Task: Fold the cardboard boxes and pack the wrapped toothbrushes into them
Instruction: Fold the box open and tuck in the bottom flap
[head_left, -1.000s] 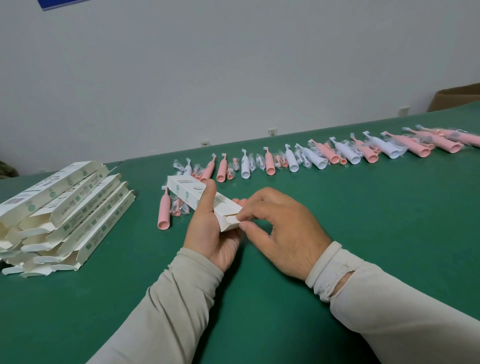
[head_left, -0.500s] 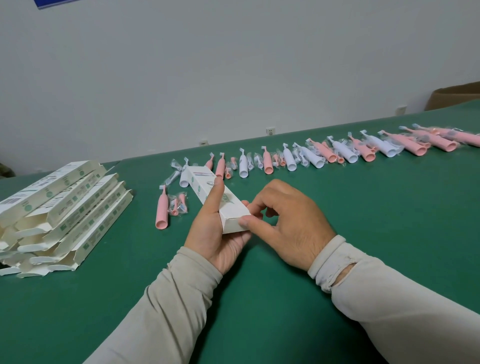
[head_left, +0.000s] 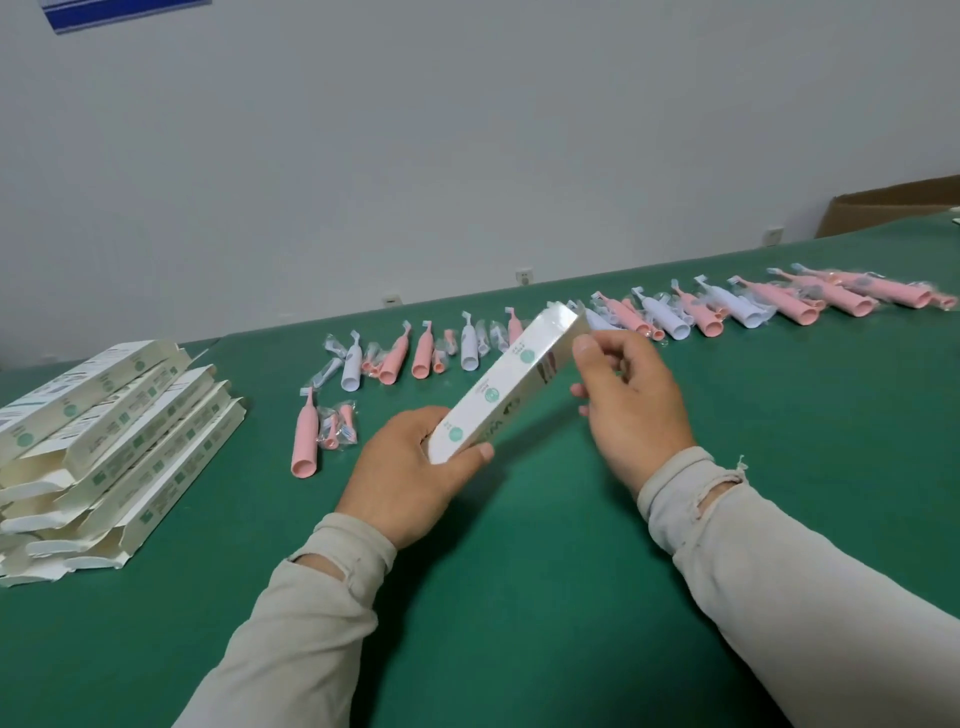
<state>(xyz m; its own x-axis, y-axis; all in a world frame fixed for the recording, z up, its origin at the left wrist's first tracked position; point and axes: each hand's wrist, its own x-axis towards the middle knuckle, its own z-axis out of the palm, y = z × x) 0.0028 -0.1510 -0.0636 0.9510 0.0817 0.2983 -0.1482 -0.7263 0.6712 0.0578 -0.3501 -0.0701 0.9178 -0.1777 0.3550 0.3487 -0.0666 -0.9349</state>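
Cardboard box (head_left: 506, 387), white with green round marks, is held above the green table (head_left: 571, 571) near the middle of the view, tilted so that its far end rises toward 1 o'clock and its near end drops toward 7 o'clock. The near end is gripped by the left hand (head_left: 410, 478), with the thumb curled over the lower corner and the fingers wrapped behind the box. The far end is met by the right hand (head_left: 631, 410), whose fingers are curled beside the box's side face; whether a flap is being pinched cannot be told. Both forearms are covered by pale sleeves, the right sleeve (head_left: 691, 499) being torn at the cuff. At 9 o'clock a stack of flat boxes (head_left: 109, 447) is laid on the table, fanned out with open flaps toward the viewer. A single pink toothbrush (head_left: 305, 441) is laid just left of the left hand, with small wrapped brush heads (head_left: 337, 431) beside it. From 11 o'clock across to 2 o'clock a long row of wrapped toothbrushes (head_left: 675, 317), pink and white, is spread along the table's far side. A brown carton (head_left: 883, 208) is seen at the far right edge against the wall.
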